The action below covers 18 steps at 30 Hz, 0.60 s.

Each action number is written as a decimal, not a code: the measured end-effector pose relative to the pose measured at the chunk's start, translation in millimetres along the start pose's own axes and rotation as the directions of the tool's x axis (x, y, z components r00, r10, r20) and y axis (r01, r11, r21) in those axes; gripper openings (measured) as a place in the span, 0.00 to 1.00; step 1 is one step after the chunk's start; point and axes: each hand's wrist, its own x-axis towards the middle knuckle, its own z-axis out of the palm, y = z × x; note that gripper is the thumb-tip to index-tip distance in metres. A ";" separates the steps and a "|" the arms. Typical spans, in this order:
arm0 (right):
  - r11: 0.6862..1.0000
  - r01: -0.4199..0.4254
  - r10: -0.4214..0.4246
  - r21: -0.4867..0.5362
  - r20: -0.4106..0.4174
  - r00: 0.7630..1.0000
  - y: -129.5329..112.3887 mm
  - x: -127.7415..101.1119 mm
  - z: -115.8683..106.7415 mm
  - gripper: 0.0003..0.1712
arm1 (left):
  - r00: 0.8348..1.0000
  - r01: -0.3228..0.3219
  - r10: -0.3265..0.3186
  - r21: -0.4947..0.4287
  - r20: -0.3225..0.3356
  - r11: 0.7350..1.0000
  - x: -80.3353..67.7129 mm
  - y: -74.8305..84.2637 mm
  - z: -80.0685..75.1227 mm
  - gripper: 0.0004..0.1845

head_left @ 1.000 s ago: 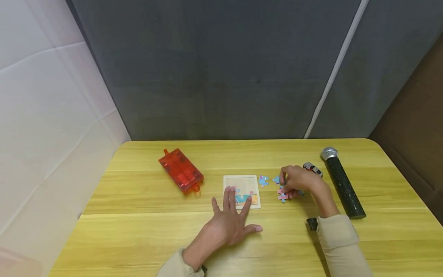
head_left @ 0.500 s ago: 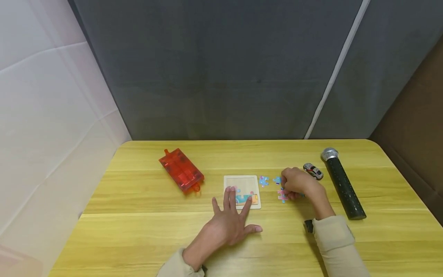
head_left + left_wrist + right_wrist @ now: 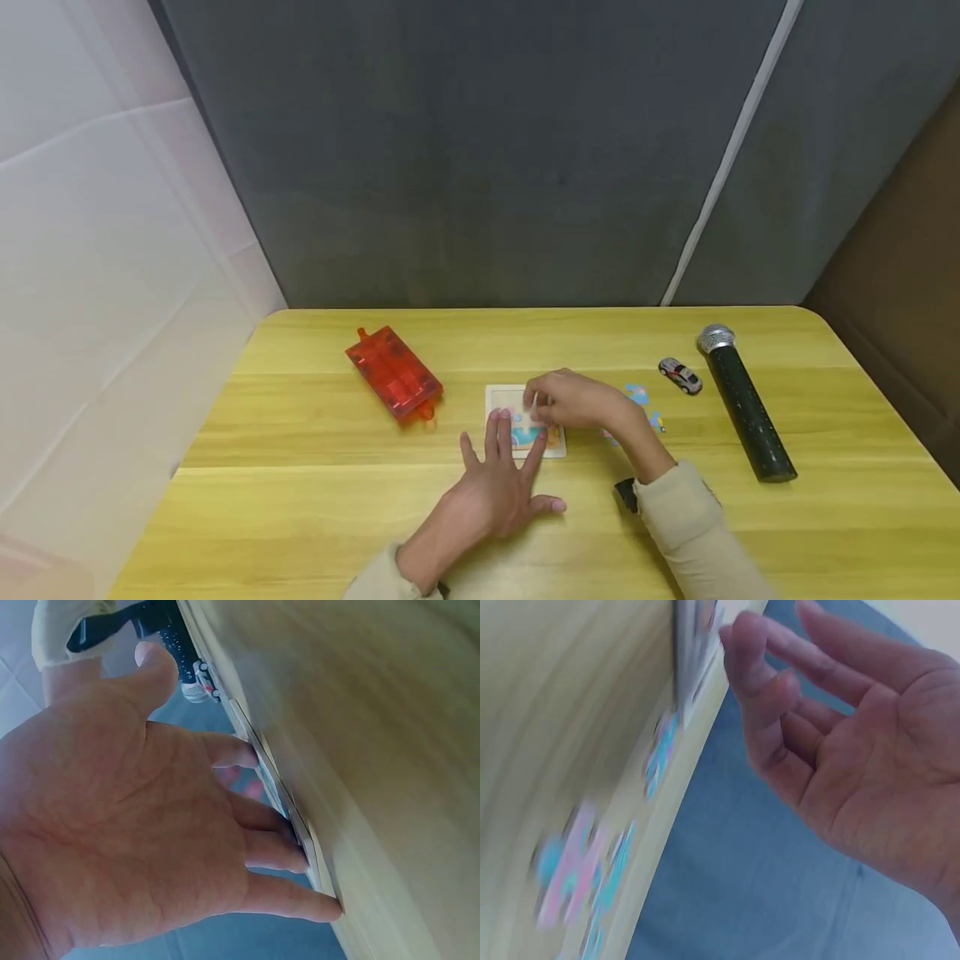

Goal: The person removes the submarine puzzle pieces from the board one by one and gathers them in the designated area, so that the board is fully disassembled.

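In the head view, the left hand lies with straight, spread fingers across the lower part of the puzzle tray, which sits on the wooden table; it grips nothing. Along the tray's lower edge are placed pieces, while what shows of its upper part is bare board. The right hand is over the tray's right side with bent fingers; whether it pinches a piece I cannot tell. At least 3 loose pieces lie to the tray's right, partly behind the right arm, so the puzzle looks only partly filled, the bottom begun and the top left to do.

In the left wrist view, the left hand's fingers reach flat to the tray's edge, with the little finger touching the table beside it.

In the right wrist view, the right hand's fingers curl near the tray's edge, and no piece shows clearly between them. At least 3 loose pieces, blurred, lie on the table outside the tray.

Against the head view 0.5 s ago, the right hand has moved from the loose pieces to the tray, the toy car lies where it was, and the left hand keeps its place.
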 end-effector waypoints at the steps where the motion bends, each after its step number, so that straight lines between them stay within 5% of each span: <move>1: 1.000 -0.003 0.003 -0.010 0.006 1.000 -3.4 4.4 2.2 0.08 | 1.000 0.000 0.000 -0.001 0.005 1.000 -0.3 0.1 0.3 0.50; 7: 0.994 -0.064 0.061 -0.088 -0.037 0.997 -22.6 25.0 21.0 0.05 | 0.999 -0.008 0.009 -0.028 0.041 1.000 -1.3 -2.5 0.2 0.50; 13: 0.969 -0.102 0.079 -0.225 -0.108 0.991 -32.4 25.7 35.5 0.07 | 1.000 -0.013 0.014 -0.038 0.021 0.999 0.8 -3.9 -0.1 0.48; 18: 0.965 -0.126 0.104 -0.231 -0.107 0.989 -32.0 24.1 38.2 0.08 | 1.000 -0.025 0.025 -0.054 0.012 0.998 3.6 -5.6 4.5 0.47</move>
